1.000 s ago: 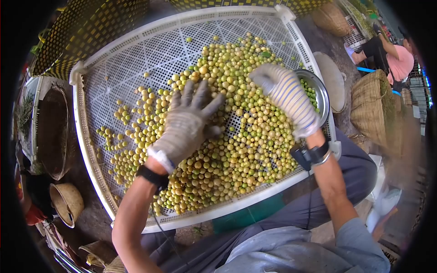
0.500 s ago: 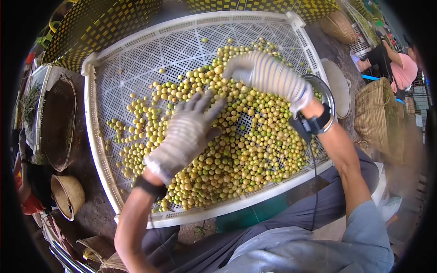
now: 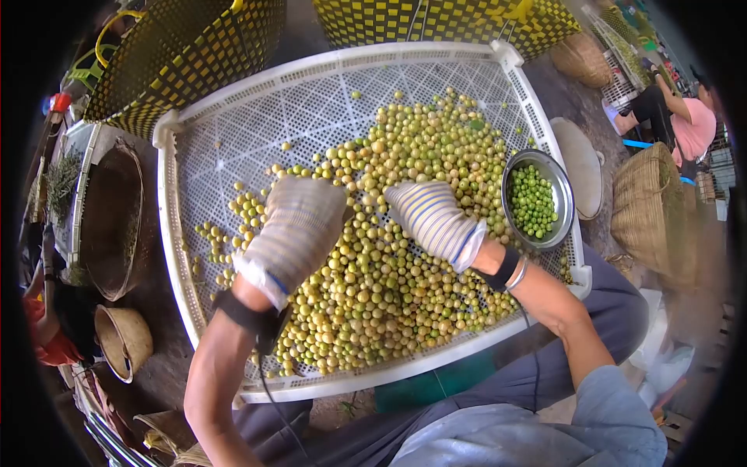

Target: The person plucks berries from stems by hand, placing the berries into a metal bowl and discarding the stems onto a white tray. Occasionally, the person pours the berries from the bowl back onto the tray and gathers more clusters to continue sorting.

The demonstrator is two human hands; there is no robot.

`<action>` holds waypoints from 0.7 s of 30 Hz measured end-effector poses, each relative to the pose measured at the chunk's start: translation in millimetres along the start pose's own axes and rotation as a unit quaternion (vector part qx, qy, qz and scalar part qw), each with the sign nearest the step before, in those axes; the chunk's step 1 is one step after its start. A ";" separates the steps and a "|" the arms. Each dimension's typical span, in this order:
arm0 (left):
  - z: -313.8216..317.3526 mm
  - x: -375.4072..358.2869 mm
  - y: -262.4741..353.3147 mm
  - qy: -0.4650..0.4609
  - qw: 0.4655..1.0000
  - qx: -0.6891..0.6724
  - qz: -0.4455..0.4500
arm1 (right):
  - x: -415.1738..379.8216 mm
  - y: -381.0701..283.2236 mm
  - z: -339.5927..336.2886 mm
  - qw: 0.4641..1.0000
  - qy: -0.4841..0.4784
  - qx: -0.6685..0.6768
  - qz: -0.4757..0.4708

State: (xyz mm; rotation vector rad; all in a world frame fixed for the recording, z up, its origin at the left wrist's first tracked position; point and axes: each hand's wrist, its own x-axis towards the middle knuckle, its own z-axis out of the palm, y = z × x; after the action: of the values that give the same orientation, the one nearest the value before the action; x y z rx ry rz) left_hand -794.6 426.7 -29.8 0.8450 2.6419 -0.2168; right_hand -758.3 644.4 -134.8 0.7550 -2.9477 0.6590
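Round yellow-green fruits (image 3: 373, 311), like small berries, are heaped over a white perforated plastic tray (image 3: 264, 101). My left hand (image 3: 299, 218), in a striped knit glove, is among the fruits at left of centre, knuckles up and fingers curled underneath. Opposite it, my right hand (image 3: 428, 214), gloved alike, bends its fingers down into the heap. Both hands' fingertips are hidden, so whatever they hold does not show. To the right of my right hand, a metal bowl (image 3: 566, 194) sits on the tray with smaller, greener fruits (image 3: 533, 201) inside.
Black-and-yellow woven baskets (image 3: 187, 66) stand beyond the tray. Wicker baskets (image 3: 642, 198) and a pale round lid-like thing (image 3: 577, 163) are at right. A dark basket (image 3: 113, 226) and a small tub (image 3: 124, 342) stand at left. A person in pink (image 3: 695, 128) sits far right.
My right hand has moved down and left from above the bowl, uncovering it. My left hand's spread fingers have curled under. The view has shifted slightly.
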 end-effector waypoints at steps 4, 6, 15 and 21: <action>3.3 53.7 10.4 0.183 0.981 -0.025 0.054 | 13.1 -11.2 -17.1 0.996 -0.061 -0.008 0.058; 10.7 68.0 15.3 0.159 0.980 -0.027 0.117 | 12.4 -3.4 -27.6 0.987 -0.080 0.070 0.119; 47.8 8.4 10.5 0.081 0.993 0.038 0.083 | 13.5 37.2 -71.3 0.744 0.084 0.616 0.247; 6.5 26.2 -17.9 0.014 0.997 -0.079 -0.016 | 38.4 50.9 -37.6 0.955 0.082 0.135 0.252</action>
State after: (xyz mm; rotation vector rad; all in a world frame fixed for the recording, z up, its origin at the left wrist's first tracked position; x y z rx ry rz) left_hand -823.0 424.5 -45.1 0.7588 2.6589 -0.0033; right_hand -818.7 682.8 -115.7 -0.0693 -2.9293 1.1070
